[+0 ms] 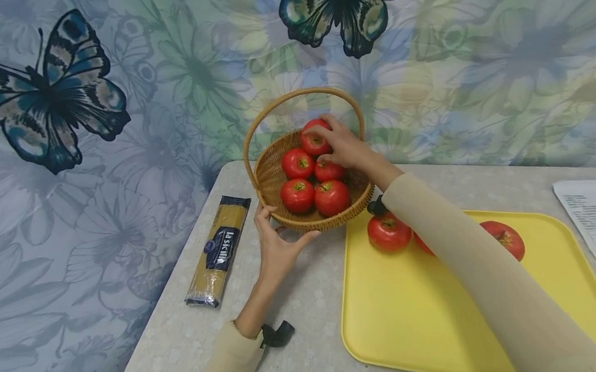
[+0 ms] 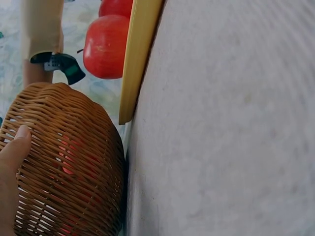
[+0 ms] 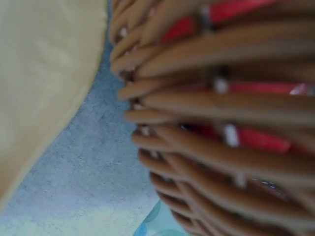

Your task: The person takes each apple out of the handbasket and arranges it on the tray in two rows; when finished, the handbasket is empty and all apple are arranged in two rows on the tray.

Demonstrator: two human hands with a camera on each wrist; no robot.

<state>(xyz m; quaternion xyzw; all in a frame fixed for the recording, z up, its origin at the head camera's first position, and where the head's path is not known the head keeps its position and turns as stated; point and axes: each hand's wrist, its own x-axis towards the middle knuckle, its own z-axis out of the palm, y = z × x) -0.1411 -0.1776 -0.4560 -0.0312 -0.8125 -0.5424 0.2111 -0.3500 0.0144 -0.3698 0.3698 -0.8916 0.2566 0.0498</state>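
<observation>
A wicker basket (image 1: pixel 277 148) with a tall arched handle stands on the table, tilted so that its inside shows. Several red apples (image 1: pixel 298 196) lie in it. My right hand (image 1: pixel 348 147) reaches over the basket's right side, its fingers curled round the rearmost apple (image 1: pixel 314 139). With its thumb on the outer weave and fingers at the rim, my left hand (image 1: pixel 275 247) grips the basket's near left side. The left wrist view shows the thumb (image 2: pixel 17 147) on the wicker. Only weave (image 3: pixel 236 108) and red fruit behind it fill the right wrist view; the hand is hidden there.
A yellow tray (image 1: pixel 396 325) on the right carries three apples, one (image 1: pixel 389 232) at its back left corner and one mostly behind the right sleeve. Left of the basket lies a spaghetti packet (image 1: pixel 218 251). A printed sheet (image 1: pixel 590 214) sits at far right; a butterfly-patterned cloth (image 1: pixel 177 102) hangs behind.
</observation>
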